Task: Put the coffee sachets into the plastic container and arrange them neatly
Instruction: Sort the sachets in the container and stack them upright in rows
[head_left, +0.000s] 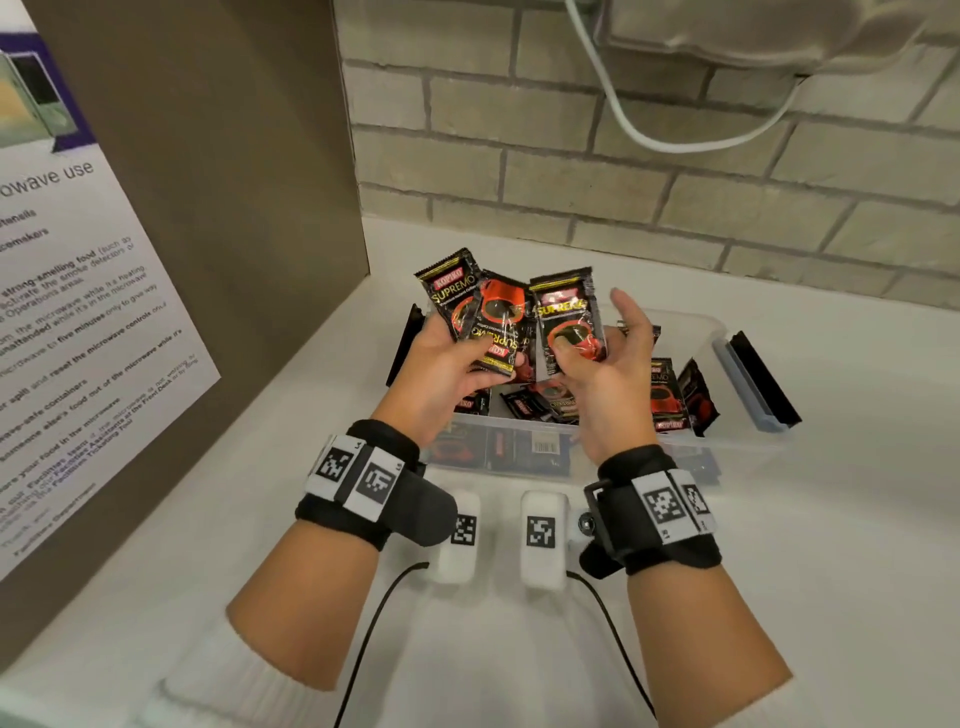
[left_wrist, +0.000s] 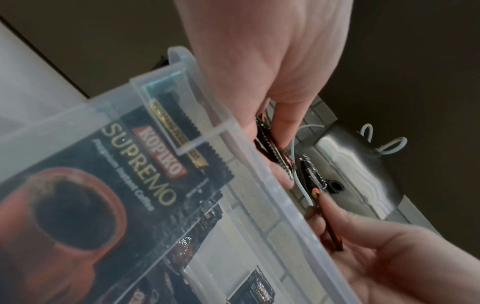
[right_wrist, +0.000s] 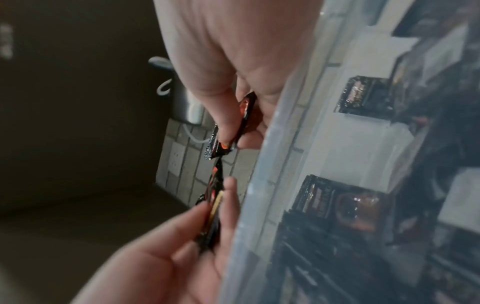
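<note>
Closest to the camera, two white blocky wrist-camera units with black square tags sit on the smooth white counter. Just past them, both hands are up over the clear plastic container. Left hand grips two glossy black-and-red coffee sachets, fanned and overlapping. Right hand pinches one more crinkly black-and-red sachet under the thumb, other fingers loosely spread. More loose sachets lie jumbled inside the tub. Behind it all, a rough grey brick wall.
</note>
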